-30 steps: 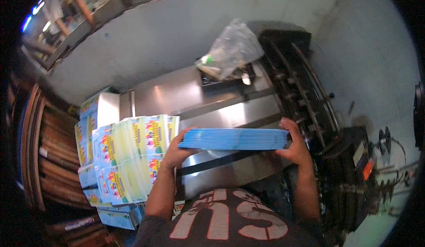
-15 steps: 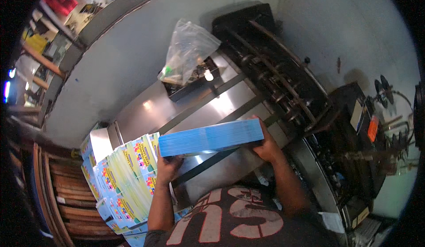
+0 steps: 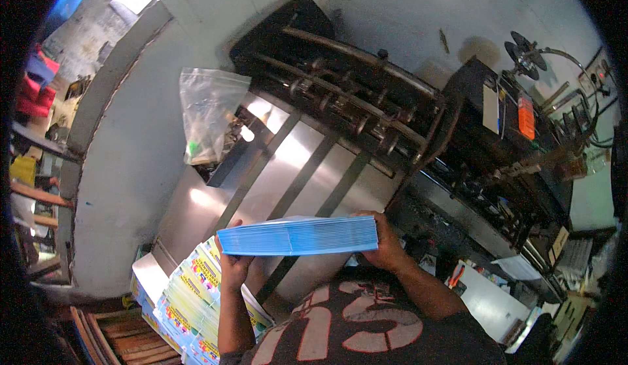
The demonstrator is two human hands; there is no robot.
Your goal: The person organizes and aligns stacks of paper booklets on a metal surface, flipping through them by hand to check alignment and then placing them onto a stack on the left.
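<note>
Dark machine [image 3: 353,100] shifts toward mid-view as the view turns right.
Metal table [image 3: 288,169] lies beyond the blue-edged stack [image 3: 297,237], which remains gripped at its two ends: fingers of the left hand [image 3: 235,267] and right hand [image 3: 387,244] close around them. Neither hand is free; handling stays two-handed.
</note>
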